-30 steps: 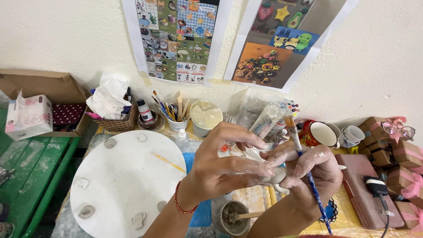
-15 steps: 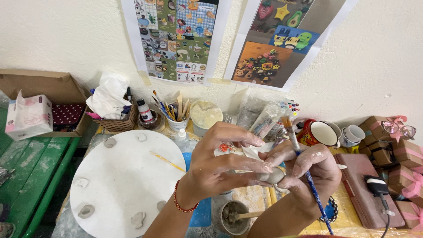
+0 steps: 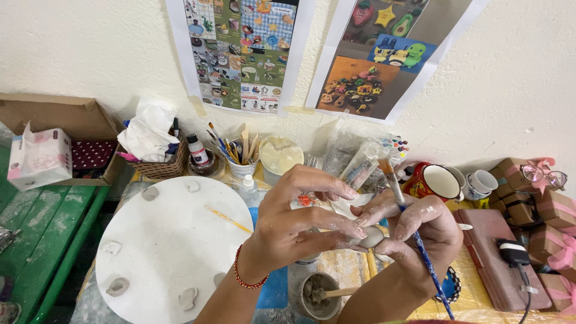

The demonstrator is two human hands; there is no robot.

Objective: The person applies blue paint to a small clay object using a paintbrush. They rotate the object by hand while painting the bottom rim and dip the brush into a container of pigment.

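Far left: green bench (image 3: 42, 222), on it a tissue pack (image 3: 39, 157) in front of an open cardboard box (image 3: 57, 117). Next over, a wicker basket (image 3: 159, 165) stuffed with white paper, a small paint bottle (image 3: 197, 150) beside it, then a cup of brushes (image 3: 240, 159) and a round tub (image 3: 279, 157) against the wall. Below those, a white round board (image 3: 171, 246) with small grey clay bits around its edge and a thin yellow stick (image 3: 228, 219) lying on it. Centre: left hand (image 3: 300, 219), red string bracelet on the wrist, fingers curled around a small pale clay piece (image 3: 370, 237), thumb and fingertips pinching it from the left. The piece sits in the air between both hands, above a small pot (image 3: 317, 295) with a wooden stick in it. Right hand (image 3: 420, 231) touches the same piece from the right with its fingertips and also grips a blue-handled brush (image 3: 414, 234), bristles up, handle running down to the lower right. Both hands closed, neither loose. Behind the hands: plastic bags (image 3: 360, 159) with small items. Right of that: red mug (image 3: 435, 180), white cup (image 3: 483, 182), dark red flat case (image 3: 495, 252) with a black plug (image 3: 516, 252) on it, brown gift boxes (image 3: 549, 210) with pink ribbon, glasses (image 3: 543, 175) on top. Two posters (image 3: 246, 54) on the wall.
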